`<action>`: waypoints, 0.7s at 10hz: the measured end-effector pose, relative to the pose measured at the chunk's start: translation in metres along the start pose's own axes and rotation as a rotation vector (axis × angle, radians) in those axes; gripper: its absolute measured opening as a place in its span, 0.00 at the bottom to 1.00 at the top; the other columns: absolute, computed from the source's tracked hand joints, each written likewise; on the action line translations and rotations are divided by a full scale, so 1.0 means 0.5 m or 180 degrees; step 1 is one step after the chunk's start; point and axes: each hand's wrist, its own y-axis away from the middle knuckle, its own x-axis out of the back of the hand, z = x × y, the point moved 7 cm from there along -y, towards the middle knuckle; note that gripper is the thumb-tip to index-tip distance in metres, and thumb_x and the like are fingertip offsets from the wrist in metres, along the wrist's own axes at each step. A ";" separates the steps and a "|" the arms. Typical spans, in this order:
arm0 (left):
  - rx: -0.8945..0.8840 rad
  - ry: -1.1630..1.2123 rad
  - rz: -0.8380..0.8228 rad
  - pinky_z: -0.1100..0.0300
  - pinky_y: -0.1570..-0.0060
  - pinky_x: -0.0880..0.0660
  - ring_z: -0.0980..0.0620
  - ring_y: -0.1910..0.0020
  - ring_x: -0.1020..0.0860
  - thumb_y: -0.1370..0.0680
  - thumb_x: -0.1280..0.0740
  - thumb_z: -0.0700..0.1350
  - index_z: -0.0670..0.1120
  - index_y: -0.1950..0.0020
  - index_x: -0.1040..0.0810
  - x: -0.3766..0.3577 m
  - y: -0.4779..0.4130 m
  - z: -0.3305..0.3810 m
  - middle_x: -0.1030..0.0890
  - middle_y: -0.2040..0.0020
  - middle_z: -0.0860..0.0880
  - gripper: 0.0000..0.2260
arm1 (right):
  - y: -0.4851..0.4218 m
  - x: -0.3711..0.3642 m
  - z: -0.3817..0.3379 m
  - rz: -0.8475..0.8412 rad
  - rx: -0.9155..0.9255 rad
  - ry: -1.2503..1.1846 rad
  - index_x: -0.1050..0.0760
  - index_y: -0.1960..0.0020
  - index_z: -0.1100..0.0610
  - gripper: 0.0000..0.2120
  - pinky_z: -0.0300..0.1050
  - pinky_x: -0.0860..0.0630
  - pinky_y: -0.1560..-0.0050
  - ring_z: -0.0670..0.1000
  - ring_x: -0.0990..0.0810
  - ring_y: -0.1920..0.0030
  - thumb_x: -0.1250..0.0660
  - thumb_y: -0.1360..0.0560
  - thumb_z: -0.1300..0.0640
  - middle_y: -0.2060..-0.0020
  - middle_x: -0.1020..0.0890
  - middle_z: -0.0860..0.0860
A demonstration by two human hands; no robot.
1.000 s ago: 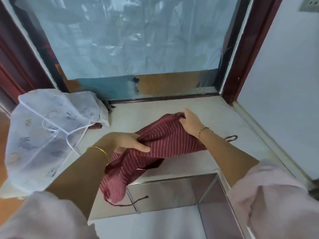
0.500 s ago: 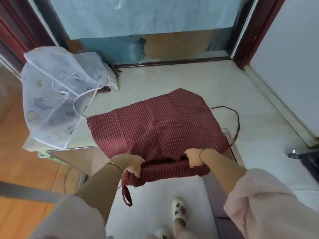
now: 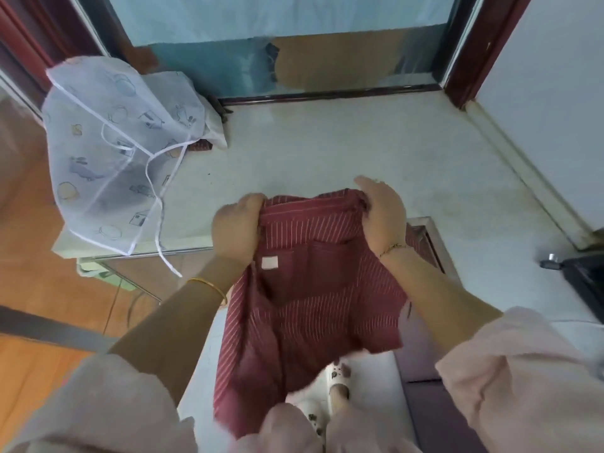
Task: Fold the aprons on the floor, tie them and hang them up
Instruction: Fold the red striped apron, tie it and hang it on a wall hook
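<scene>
A dark red apron with thin white stripes point(image 3: 313, 308) hangs in front of me, lifted off the raised platform. My left hand point(image 3: 237, 228) grips its upper left edge and my right hand point(image 3: 382, 214) grips its upper right edge, holding the top edge stretched between them. A pocket with a small pale label shows on the cloth. The lower part drapes down over my legs and hides most of my feet. A white translucent apron with printed pictures point(image 3: 111, 158) lies crumpled at the left, its white strings trailing over the platform edge.
The pale platform point(image 3: 359, 152) runs to a glass door point(image 3: 294, 44) with a dark red frame. A wall stands at the right. Wooden floor lies at the left. A dark object with a metal knob point(image 3: 578, 273) sits at the right edge. White slippers point(image 3: 336, 384) show below the apron.
The red apron lay spread flat on the platform with my hands at its near edge; now both hands have moved forward and lifted it, so it hangs from them.
</scene>
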 end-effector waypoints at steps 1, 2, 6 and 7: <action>-0.0647 -0.0083 -0.1664 0.51 0.54 0.24 0.41 0.54 0.21 0.28 0.36 0.35 0.40 0.46 0.21 -0.093 0.114 0.027 0.19 0.49 0.42 0.11 | 0.155 -0.115 0.027 -0.2105 0.0003 0.0486 0.25 0.38 0.62 0.16 0.48 0.32 0.36 0.57 0.25 0.39 0.41 0.24 0.68 0.41 0.22 0.58; -0.0235 -0.0242 -0.5309 0.54 0.52 0.24 0.43 0.48 0.21 0.26 0.35 0.41 0.39 0.40 0.23 -0.208 0.368 0.018 0.20 0.45 0.43 0.15 | 0.396 -0.195 0.063 -0.5301 -0.0003 0.1673 0.24 0.46 0.65 0.10 0.47 0.25 0.45 0.58 0.21 0.46 0.36 0.23 0.60 0.46 0.21 0.59; -0.0587 -0.0733 -0.2754 0.52 0.54 0.25 0.41 0.52 0.21 0.26 0.35 0.39 0.43 0.46 0.25 -0.142 0.119 -0.026 0.20 0.51 0.44 0.10 | 0.118 -0.155 0.017 -0.2752 -0.0061 0.0983 0.22 0.49 0.61 0.07 0.49 0.25 0.48 0.57 0.21 0.50 0.37 0.24 0.62 0.56 0.19 0.56; -0.0823 -0.0748 -0.5231 0.60 0.55 0.28 0.44 0.48 0.21 0.26 0.31 0.43 0.42 0.39 0.25 -0.186 0.274 -0.020 0.22 0.50 0.46 0.16 | 0.274 -0.213 0.083 -0.4812 -0.0065 0.1754 0.25 0.41 0.63 0.14 0.47 0.25 0.43 0.56 0.22 0.45 0.33 0.25 0.59 0.50 0.20 0.57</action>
